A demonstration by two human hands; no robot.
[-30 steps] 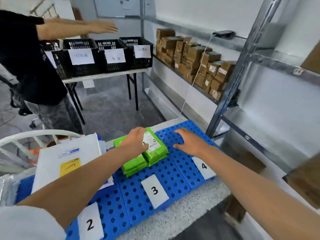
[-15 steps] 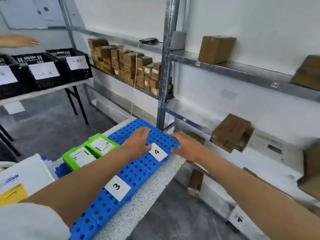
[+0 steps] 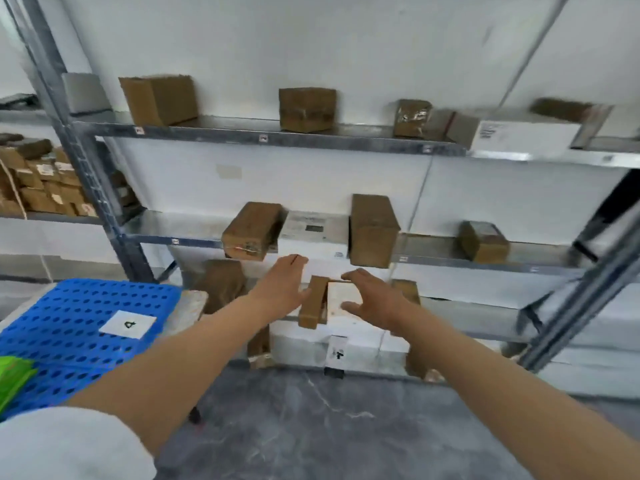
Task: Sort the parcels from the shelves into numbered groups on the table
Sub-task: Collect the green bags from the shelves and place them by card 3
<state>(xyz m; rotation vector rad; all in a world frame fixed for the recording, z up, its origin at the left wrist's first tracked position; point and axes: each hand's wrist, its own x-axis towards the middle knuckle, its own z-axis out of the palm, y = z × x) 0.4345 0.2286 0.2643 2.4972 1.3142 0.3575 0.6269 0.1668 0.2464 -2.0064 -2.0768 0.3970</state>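
Both my arms reach out toward the metal shelves (image 3: pixel 277 136). My left hand (image 3: pixel 282 285) is open with straight fingers, just left of a small brown parcel (image 3: pixel 313 301) standing on a low shelf. My right hand (image 3: pixel 372 299) is open too, in front of a white parcel (image 3: pixel 341 296) beside that brown one. Neither hand holds anything. Brown cardboard parcels sit on the middle shelf (image 3: pixel 251 230) (image 3: pixel 372 230) and on the top shelf (image 3: pixel 159 98). The blue perforated mat (image 3: pixel 69 327) with the number 4 label (image 3: pixel 127 323) lies on the table at the lower left, with a green parcel (image 3: pixel 14 375) at its edge.
A stack of several small brown boxes (image 3: pixel 41 188) fills the shelf at the far left. A grey shelf upright (image 3: pixel 90 168) stands between that stack and the table. A slanted metal post (image 3: pixel 581 289) crosses the right side. Grey floor (image 3: pixel 311 427) lies below.
My view has swung right from the table to the shelves. Both hands left the blue mat and the green parcels and now reach toward the low shelf.
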